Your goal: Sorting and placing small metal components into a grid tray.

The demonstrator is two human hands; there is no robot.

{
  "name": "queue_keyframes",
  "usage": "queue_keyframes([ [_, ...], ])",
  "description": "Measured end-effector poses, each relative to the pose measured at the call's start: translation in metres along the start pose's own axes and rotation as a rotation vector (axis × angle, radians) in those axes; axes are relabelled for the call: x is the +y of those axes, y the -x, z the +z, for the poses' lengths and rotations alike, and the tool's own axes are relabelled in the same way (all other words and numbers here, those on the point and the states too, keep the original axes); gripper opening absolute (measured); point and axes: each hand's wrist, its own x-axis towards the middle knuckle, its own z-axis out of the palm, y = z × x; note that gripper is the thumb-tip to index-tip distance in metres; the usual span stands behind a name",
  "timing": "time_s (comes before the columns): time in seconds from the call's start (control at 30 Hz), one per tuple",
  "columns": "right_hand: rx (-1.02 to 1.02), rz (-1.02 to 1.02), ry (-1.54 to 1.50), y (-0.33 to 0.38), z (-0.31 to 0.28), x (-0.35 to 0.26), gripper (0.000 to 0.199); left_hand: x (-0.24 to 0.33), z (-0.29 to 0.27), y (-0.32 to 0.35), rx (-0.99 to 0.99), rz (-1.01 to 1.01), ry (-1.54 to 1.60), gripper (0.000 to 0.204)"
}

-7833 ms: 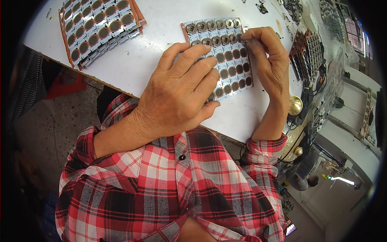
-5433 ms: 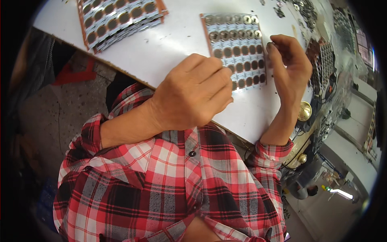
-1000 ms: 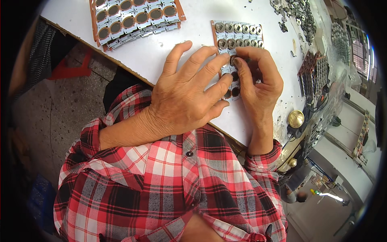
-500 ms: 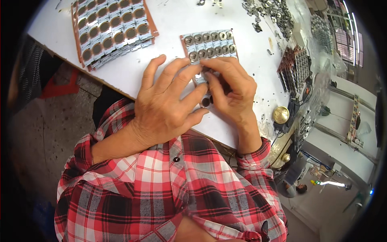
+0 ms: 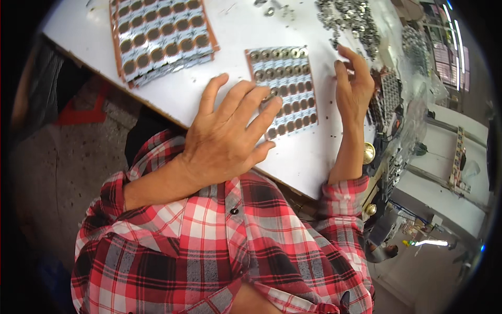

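A sheet of small joined circuit boards (image 5: 298,109), with rows of round dark pads, lies on the white table. Its two far rows carry shiny metal pieces, and one more metal piece (image 5: 272,94) sits at the left end of the third row. My left hand (image 5: 222,128) is spread over the sheet's left edge, its fingertips by that piece; the fingers cover part of the sheet. My right hand (image 5: 355,86) is off the sheet to the right, thumb and forefinger apart, nearest a heap of loose metal pieces (image 5: 351,23). Nothing shows between its fingers.
A stack of similar sheets (image 5: 162,39) lies at the far left, near the table edge. Stacked filled panels (image 5: 388,94) stand beyond my right wrist, with a brass-coloured dome (image 5: 368,153) nearer me. Few loose pieces (image 5: 269,11) lie at the back.
My right hand has left the sheet and moved right and away toward the metal heap. My left hand stays over the sheet's left side. More of the sheet now shows.
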Motion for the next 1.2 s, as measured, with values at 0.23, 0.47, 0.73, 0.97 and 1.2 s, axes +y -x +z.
queue_keyframes([
  [0.23, -0.128, -0.228, 0.270, -0.042, -0.010, 0.055, 0.036, -0.001, -0.006, -0.005, -0.102, 0.003, -0.018, 0.090],
  [0.47, 0.105, -0.059, 0.116, -0.005, -0.027, 0.035, 0.023, -0.003, -0.007, -0.007, -0.111, -0.007, -0.027, 0.084],
  [0.73, -0.039, 0.196, 0.018, 0.024, -0.048, 0.018, 0.019, -0.004, -0.007, -0.009, -0.101, 0.010, -0.053, 0.079],
  [0.97, -0.120, -0.099, 0.170, 0.027, -0.034, 0.021, 0.028, -0.004, -0.006, -0.010, -0.055, 0.027, -0.092, 0.072],
  [1.2, -0.007, -0.083, -0.132, 0.036, -0.043, 0.015, 0.032, -0.005, -0.005, -0.009, -0.033, 0.038, -0.117, 0.068],
])
